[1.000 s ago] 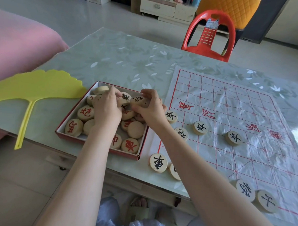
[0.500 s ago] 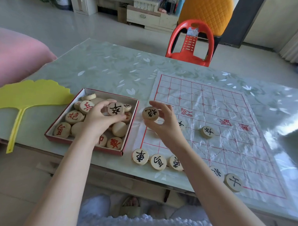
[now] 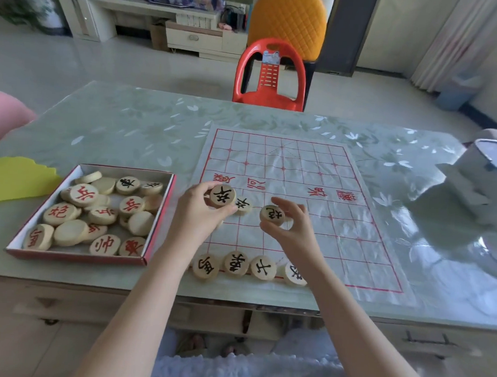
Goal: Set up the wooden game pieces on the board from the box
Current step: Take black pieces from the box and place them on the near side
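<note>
Left hand [image 3: 200, 214], right hand [image 3: 294, 227] each pinch piece [image 3: 222, 195]; fan [image 3: 17, 178] cut off

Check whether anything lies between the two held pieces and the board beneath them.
Nothing blocks either. The left hand holds a black-marked piece just beside a placed piece on the board, which takes that spot only. The right hand holds a second piece over bare grid. The near row lies clear of both.

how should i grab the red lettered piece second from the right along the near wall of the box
Pinch the red-lettered piece by its rim, coming straight down from above. It is a low disc lying about flat, face up; the box wall stands close in front and a neighbouring piece crowds its right, so a sideways reach looks blocked.
</note>
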Motion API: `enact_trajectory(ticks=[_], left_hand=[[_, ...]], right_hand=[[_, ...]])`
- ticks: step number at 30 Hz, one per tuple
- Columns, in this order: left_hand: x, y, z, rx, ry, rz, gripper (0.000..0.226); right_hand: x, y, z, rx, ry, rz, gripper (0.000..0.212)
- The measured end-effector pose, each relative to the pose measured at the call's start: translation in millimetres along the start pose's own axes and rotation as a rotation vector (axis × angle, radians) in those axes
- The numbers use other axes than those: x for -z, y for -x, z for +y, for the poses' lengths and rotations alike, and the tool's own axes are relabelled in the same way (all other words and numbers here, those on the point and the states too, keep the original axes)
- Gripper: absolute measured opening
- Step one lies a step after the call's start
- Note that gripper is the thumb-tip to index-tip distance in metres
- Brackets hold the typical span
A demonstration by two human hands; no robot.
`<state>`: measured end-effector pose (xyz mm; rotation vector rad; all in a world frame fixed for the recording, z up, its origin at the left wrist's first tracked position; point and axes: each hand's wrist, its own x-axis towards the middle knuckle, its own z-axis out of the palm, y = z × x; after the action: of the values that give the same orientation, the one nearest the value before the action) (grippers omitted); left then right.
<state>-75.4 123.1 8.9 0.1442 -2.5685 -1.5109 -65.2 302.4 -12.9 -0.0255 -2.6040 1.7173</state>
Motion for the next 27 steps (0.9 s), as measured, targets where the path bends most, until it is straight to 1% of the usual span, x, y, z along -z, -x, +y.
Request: enact_trajectory(ticks=[6, 9, 11, 14, 17, 21, 24, 27], left_hand=[[-45, -5, 25, -0.092, -0.041, -0.049, 0.047], [-77, -7, 37, -0.126, -0.062, -0.111, 0.049], [-98, -9, 45, -0.139, -0.082, -0.142, 0.049], [-128, -11, 55, -0.162, -0.102, -0.176, 0.050], [-152, -14, 62, -0.191, -0.127, -0.198, 0.048], [-176, -20, 63, -0.167, -0.194, -0.216, 0.053], [-189, -25, 62, -0.155, -0.220, -0.217, 0.053], [-201, -28, 60, -0.164, -0.284, -0.202, 0.053]], right_hand=[[54, -5, 30, -0.050, 0.167, 0.194, 0.050], [84, -5, 47, -0.129, 0.273, 0.312, 0.051], [102, -4, 58, -0.192, 0.324, 0.362, 0.050], [120, -1, 73, -0.242, 0.344, 0.378, 0.048], [130, 0, 82, -0.255, 0.319, 0.389, 0.047], [134, -3, 87, -0.244, 0.313, 0.376, 0.047], [134, -6, 90, -0.285, 0.378, 0.338, 0.046], [136, -7, 90, -0.309, 0.362, 0.338, 0.049]])
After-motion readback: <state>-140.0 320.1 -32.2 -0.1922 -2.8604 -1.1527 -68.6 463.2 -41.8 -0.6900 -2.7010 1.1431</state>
